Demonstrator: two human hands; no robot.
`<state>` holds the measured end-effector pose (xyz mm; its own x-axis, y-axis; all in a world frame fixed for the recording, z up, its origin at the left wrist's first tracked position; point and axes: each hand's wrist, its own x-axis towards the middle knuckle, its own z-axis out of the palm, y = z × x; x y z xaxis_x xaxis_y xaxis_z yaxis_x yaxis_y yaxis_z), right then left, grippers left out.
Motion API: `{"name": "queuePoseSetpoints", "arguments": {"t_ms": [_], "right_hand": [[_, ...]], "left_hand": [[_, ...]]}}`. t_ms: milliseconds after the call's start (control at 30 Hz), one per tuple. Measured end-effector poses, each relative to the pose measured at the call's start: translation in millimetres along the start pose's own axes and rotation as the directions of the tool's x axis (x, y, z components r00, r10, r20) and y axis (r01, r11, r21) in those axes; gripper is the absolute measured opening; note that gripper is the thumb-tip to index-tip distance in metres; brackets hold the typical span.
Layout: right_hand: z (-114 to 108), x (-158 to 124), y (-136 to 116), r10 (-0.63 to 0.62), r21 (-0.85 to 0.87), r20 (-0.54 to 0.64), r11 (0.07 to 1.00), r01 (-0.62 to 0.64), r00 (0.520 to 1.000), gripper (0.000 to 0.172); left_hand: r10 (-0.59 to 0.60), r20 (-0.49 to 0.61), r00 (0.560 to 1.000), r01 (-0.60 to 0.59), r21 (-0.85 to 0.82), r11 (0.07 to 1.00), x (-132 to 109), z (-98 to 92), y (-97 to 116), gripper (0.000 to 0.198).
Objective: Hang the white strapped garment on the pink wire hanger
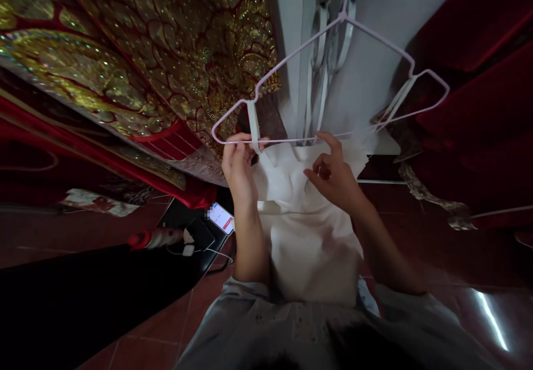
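Note:
A pink wire hanger (300,41) hangs in front of me with its hook up. A white garment (308,236) with thin straps hangs below it, one strap (254,120) looped over each end. My left hand (239,161) is closed about the hanger's lower bar near its left corner, beside the left strap; some fingertips are hidden behind. My right hand (333,173) is at the garment's top edge, thumb and index finger apart. Its index fingertip is at the lower bar, and I see nothing in its grasp.
Gold sequined red fabric (200,42) hangs at the left, and dark red cloth (478,114) at the right. Pale straps or hangers (320,70) hang behind the hanger. A lit phone (220,218), a dark wallet-like object (200,234) and a white charger (189,250) lie on a black surface.

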<state>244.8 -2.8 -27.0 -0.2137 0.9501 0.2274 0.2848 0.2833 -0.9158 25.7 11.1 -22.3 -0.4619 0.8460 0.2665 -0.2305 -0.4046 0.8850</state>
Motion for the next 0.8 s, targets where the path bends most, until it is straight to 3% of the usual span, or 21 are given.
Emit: {"name": "queuePoseSetpoints", "arguments": {"t_ms": [100, 200, 267, 367, 467, 567, 633, 700, 800], "right_hand": [[18.6, -3.1, 9.5, -0.005, 0.077, -0.108, 0.997, 0.013, 0.994, 0.074], [27.1, -2.1, 12.1, 0.002, 0.106, -0.143, 0.994, 0.014, 0.990, 0.073], [28.9, 1.7, 12.5, 0.002, 0.115, -0.165, 0.993, 0.018, 0.986, 0.071], [29.8, 6.5, 13.5, 0.003, 0.120, -0.161, 0.993, 0.016, 0.987, 0.072], [30.1, 5.9, 15.1, 0.017, 0.101, -0.145, 0.995, -0.003, 0.989, 0.075], [29.6, 2.2, 16.7, 0.017, 0.109, -0.143, 0.994, -0.002, 0.990, 0.076], [29.5, 0.4, 16.9, 0.009, 0.127, -0.139, 0.992, 0.009, 0.990, 0.076], [30.4, -0.7, 15.5, 0.000, 0.136, -0.127, 0.991, 0.017, 0.992, 0.076], [32.6, -2.4, 10.8, -0.020, 0.147, -0.090, 0.989, 0.034, 0.996, 0.075]], "left_hand": [[0.072, 0.017, 0.997, -0.073, 0.188, 0.980, -11.7, -7.4, -1.1, 0.037], [0.068, 0.083, 0.994, -0.089, 0.285, 0.954, -21.8, -7.8, 15.1, 0.036], [0.021, 0.147, 0.989, -0.055, 0.229, 0.972, -21.3, -3.2, 35.3, 0.031], [-0.035, 0.249, 0.968, 0.033, 0.013, 0.999, -7.3, 4.8, 67.2, 0.026], [-0.025, 0.208, 0.978, 0.076, -0.239, 0.968, 11.5, 4.7, 81.2, 0.034], [-0.024, -0.065, 0.998, 0.004, -0.293, 0.956, 17.7, -4.9, 67.5, 0.044], [-0.033, -0.206, 0.978, -0.012, -0.211, 0.977, 12.6, -11.1, 49.2, 0.030], [-0.077, -0.129, 0.989, 0.062, -0.113, 0.992, 3.8, -12.3, 32.3, 0.017], [-0.131, 0.081, 0.988, 0.135, -0.051, 0.989, -7.0, -3.5, 19.7, 0.031]]}}
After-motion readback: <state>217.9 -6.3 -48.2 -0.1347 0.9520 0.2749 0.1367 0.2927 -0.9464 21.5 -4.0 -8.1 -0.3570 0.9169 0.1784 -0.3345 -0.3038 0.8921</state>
